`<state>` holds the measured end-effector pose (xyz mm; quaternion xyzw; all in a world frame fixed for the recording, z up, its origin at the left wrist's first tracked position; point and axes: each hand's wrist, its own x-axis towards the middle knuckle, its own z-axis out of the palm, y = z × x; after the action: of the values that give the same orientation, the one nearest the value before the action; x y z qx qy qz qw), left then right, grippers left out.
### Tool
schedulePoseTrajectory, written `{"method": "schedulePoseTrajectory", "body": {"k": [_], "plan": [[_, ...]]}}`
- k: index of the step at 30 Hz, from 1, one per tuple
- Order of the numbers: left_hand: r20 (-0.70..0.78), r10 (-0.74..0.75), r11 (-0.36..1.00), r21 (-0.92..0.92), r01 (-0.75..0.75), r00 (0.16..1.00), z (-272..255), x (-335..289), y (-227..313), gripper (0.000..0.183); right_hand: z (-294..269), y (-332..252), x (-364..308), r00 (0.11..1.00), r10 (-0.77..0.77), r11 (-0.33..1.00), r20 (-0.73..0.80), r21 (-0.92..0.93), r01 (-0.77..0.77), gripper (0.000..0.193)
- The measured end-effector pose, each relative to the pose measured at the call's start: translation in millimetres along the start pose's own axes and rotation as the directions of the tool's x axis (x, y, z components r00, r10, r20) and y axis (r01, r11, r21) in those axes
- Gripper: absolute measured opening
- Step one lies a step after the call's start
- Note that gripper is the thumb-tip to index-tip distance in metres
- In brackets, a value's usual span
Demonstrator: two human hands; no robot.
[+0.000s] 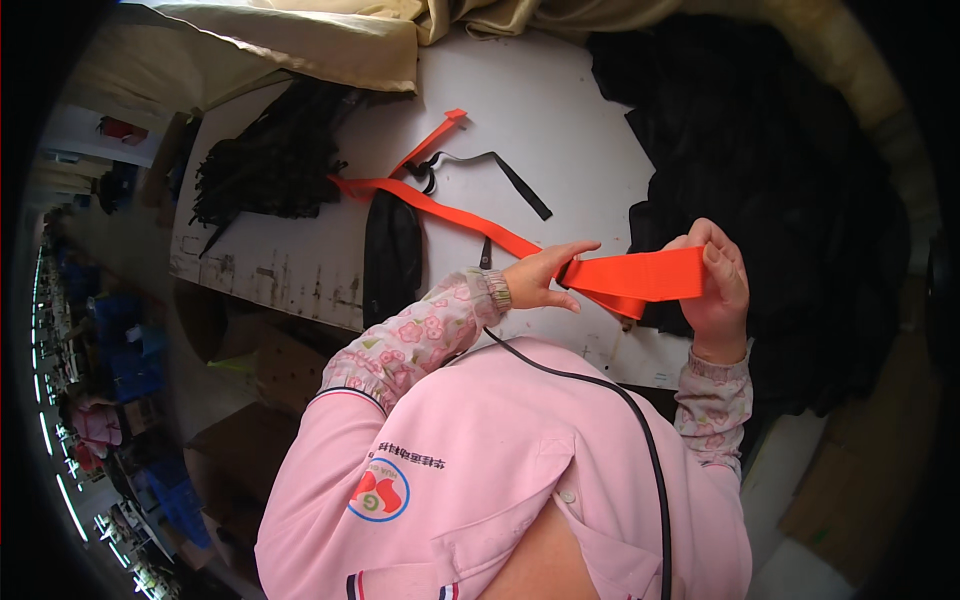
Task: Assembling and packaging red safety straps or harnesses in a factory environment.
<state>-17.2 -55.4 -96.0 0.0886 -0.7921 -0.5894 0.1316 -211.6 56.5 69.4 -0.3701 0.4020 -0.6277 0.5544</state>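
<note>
Work in hand: an orange strap (640,277) is held stretched between both hands above the near edge of the tabletop (560,120); the end by the right hand looks folded back on itself, so I judge the folding begun, not finished.
Left hand (540,277): grip narrow, thumb and fingers pinching the strap where it comes off the tabletop.
Right hand (718,280): grip closed around the folded end, fingers wrapped over the top edge.
Still lying loose: most of the strap trails back across the tabletop to its far end (455,117), unfolded and with a bend in it.
Strap material: flat woven webbing, matte, bright orange, even in width, limp enough to sag.
Black strap (500,170): thin, narrow, curled in a loop beside the orange one.
Black pouch (391,255): long, dark, soft-looking, lying under the orange strap.
Bundle of black straps (270,160): tangled heap at the left of the tabletop.
Black cloth (770,180): large folded mass on the right, dull surface.
Tabletop surface: white, smooth, scuffed along the near edge.
</note>
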Motion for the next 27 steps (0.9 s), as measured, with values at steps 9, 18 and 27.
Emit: {"method": "schedulePoseTrajectory", "body": {"k": [9, 18, 27], "plan": [[0.064, -0.196, 0.980, -0.001, 0.197, 0.978, -14, -16, 14, 0.060, -50, -23, -28, 0.825, -0.216, 0.913, -0.522, -0.408, -0.019, 0.022], [-0.274, -0.134, 0.985, 0.072, 0.159, 0.952, -11, -27, 50, 0.057, -126, 17, -57, 0.600, -0.265, 0.849, -0.755, -0.478, -0.226, 0.017], [-0.260, -0.105, 0.976, 0.160, 0.150, 0.960, -13, -33, 59, 0.061, -141, 3, -66, 0.535, -0.302, 0.890, -0.789, -0.435, -0.138, 0.016]]}}
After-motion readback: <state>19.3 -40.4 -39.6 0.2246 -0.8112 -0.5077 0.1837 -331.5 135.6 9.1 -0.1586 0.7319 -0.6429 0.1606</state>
